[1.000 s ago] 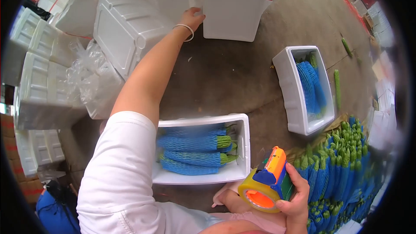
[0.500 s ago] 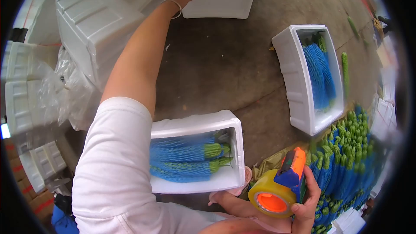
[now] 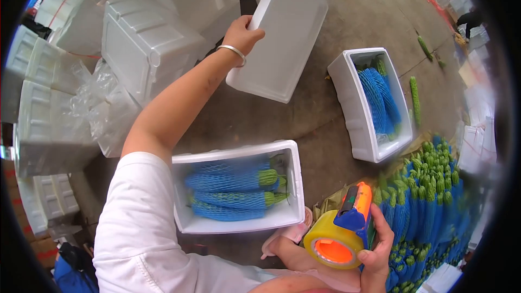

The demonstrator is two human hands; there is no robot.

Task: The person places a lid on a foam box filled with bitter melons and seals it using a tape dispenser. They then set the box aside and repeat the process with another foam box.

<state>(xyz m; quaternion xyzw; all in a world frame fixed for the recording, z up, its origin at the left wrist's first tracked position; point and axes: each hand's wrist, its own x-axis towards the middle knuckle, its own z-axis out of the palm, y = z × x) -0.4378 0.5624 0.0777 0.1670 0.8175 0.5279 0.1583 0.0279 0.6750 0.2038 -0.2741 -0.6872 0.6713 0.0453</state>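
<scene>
My left hand point(image 3: 242, 36), a bangle on its wrist, grips the edge of a white foam box lid point(image 3: 287, 49) with fingers wrapped over it. The lid is tilted above the floor at the top middle. In my right hand point(image 3: 378, 249) is a tape dispenser point(image 3: 355, 211) with an orange and blue handle and a roll of yellowish tape. Between my arms stands an uncovered foam box point(image 3: 297, 195) with several long green vegetables, likely bitter gourds point(image 3: 230, 210), in blue netting. Farther right, a second foam box point(image 3: 343, 108) holds more of them.
White foam boxes point(image 3: 146, 43) are stacked at left, with clear plastic film point(image 3: 103, 97) by them. Many netted gourds point(image 3: 434, 184) stand upright at lower right. Loose gourds point(image 3: 415, 100) lie on the concrete floor point(image 3: 320, 125). A pink shoe point(image 3: 287, 236) is near the front box.
My left hand has closed on the lid's edge and raised it; the lid is now tilted and nearer. The tape dispenser stays in my right hand. The view has shifted slightly.
</scene>
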